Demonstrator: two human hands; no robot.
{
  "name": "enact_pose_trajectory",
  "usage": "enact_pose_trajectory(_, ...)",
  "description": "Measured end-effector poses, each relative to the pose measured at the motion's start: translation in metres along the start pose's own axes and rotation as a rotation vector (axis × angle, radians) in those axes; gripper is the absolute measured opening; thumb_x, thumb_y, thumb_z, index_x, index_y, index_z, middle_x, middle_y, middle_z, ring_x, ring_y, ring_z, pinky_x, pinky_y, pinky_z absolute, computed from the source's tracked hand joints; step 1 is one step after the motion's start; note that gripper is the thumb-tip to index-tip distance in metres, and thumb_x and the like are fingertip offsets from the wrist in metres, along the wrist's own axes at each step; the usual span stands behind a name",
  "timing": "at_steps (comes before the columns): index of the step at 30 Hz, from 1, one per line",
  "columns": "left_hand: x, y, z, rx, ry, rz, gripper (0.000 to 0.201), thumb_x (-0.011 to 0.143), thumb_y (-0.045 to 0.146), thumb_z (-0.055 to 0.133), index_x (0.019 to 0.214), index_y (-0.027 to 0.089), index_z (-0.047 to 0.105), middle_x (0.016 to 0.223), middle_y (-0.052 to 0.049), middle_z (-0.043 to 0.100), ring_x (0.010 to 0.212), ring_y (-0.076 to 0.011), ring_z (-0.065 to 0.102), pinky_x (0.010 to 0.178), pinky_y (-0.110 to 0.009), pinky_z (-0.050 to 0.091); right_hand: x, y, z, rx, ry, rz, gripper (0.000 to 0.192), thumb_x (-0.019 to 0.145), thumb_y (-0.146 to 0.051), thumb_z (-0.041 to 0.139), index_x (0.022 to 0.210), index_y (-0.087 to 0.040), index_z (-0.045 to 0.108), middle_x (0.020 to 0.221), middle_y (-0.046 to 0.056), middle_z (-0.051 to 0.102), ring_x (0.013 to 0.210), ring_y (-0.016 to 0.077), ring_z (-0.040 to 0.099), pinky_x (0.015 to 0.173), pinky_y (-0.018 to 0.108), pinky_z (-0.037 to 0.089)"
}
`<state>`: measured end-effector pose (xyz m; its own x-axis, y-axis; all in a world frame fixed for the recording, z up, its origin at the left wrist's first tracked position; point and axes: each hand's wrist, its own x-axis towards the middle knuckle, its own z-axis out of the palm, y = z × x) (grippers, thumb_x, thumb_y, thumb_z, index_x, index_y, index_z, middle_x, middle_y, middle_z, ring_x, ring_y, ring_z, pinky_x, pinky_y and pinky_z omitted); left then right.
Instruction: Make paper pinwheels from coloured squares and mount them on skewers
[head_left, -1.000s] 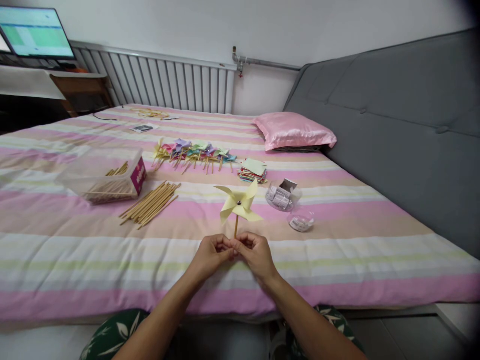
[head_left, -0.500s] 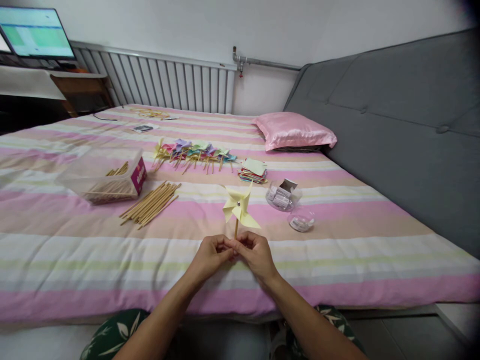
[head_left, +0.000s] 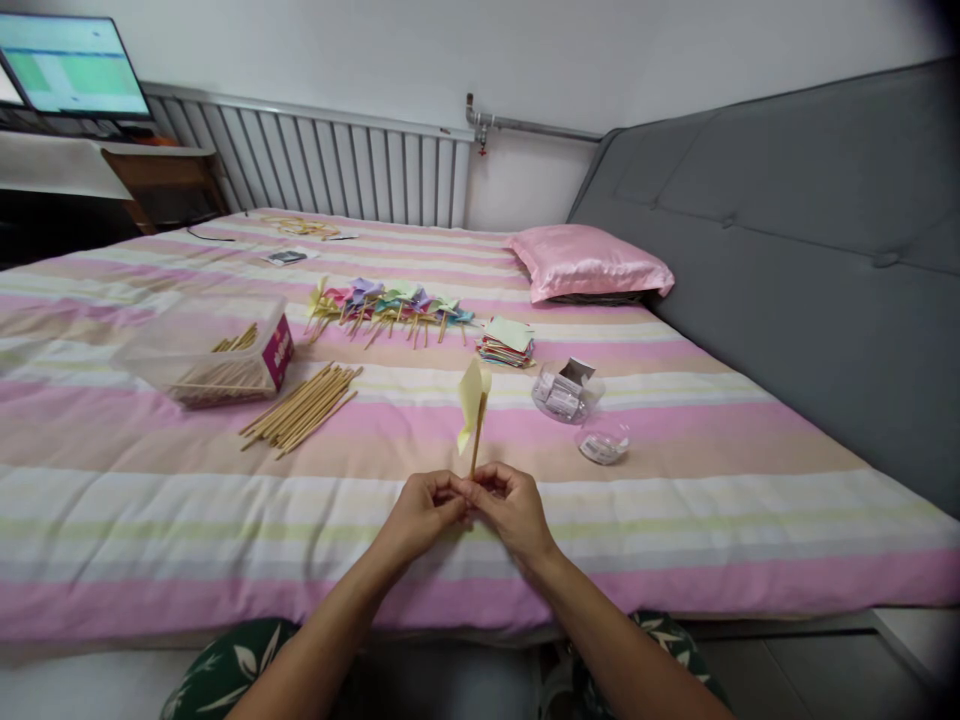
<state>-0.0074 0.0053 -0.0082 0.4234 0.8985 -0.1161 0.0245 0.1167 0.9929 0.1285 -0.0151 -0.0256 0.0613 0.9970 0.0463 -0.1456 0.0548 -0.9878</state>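
Note:
A pale yellow paper pinwheel (head_left: 472,402) on a thin wooden stick stands upright above the bed's near edge, seen edge-on. My left hand (head_left: 422,512) and my right hand (head_left: 511,510) meet at the bottom of the stick, fingertips of both pinched around it. A loose bundle of wooden sticks (head_left: 301,406) lies to the left on the bedspread. Further back lies a row of several finished coloured pinwheels (head_left: 390,303).
A clear box of sticks (head_left: 202,352) sits at the left. A stack of coloured paper squares (head_left: 506,341), a clear tub of small parts (head_left: 565,392) and its lid (head_left: 602,443) lie right of centre. A pink pillow (head_left: 589,262) and grey headboard (head_left: 787,240) are at the right.
The pinwheel has turned about its stick, from facing me to edge-on. Both hands stay at the stick's base.

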Motion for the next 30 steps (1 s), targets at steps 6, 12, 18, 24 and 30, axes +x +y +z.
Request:
enact_pose_trajectory(6,-0.0011,0.0061,0.0016,-0.039,-0.024,0.017,0.03,0.064,0.04,0.071,0.066,0.012,0.062,0.054,0.0,0.061,0.048,-0.0093,0.052,0.051,-0.021,0.039,-0.0009,-0.001,-0.0009,-0.007,-0.034,-0.01,0.027,0.07,-0.039,0.07,0.082,-0.015,0.069,0.076,0.005,0.067,0.063,0.0153,0.06,0.056,0.026,0.05)
enact_pose_trajectory(12,-0.0006,0.0056,0.001,-0.036,-0.034,0.023,0.037,0.064,0.047,0.07,0.07,0.011,0.064,0.056,-0.001,0.061,0.048,-0.0099,0.053,0.052,-0.023,0.041,0.0002,0.002,-0.0025,-0.036,-0.015,-0.042,0.024,0.073,-0.036,0.067,0.084,-0.015,0.07,0.079,0.006,0.069,0.07,0.017,0.062,0.064,0.027,0.05)
enact_pose_trajectory(18,-0.0008,0.0048,0.0,-0.009,-0.041,0.026,0.034,0.067,0.045,0.069,0.071,0.011,0.065,0.057,-0.002,0.062,0.049,-0.01,0.053,0.053,-0.022,0.04,0.0005,0.0005,-0.0021,-0.045,-0.009,-0.037,0.022,0.072,-0.036,0.068,0.081,-0.015,0.07,0.075,0.005,0.069,0.068,0.0165,0.063,0.064,0.027,0.05)
enact_pose_trajectory(24,-0.0015,0.0088,0.0009,0.013,-0.016,0.012,0.035,0.065,0.045,0.07,0.069,0.01,0.067,0.055,-0.003,0.062,0.048,-0.0102,0.051,0.052,-0.022,0.039,0.0005,0.0003,-0.0028,-0.077,-0.003,-0.052,0.023,0.072,-0.037,0.068,0.078,-0.015,0.07,0.072,0.005,0.069,0.065,0.0165,0.063,0.062,0.027,0.05)
enact_pose_trajectory(30,-0.0018,0.0097,0.0008,0.039,-0.02,0.015,0.034,0.065,0.045,0.068,0.069,0.011,0.069,0.055,-0.003,0.064,0.049,-0.0106,0.052,0.052,-0.022,0.039,0.0008,-0.0012,-0.0027,-0.099,0.01,-0.05,0.024,0.071,-0.038,0.068,0.076,-0.014,0.07,0.073,0.006,0.069,0.064,0.0167,0.062,0.06,0.027,0.05)
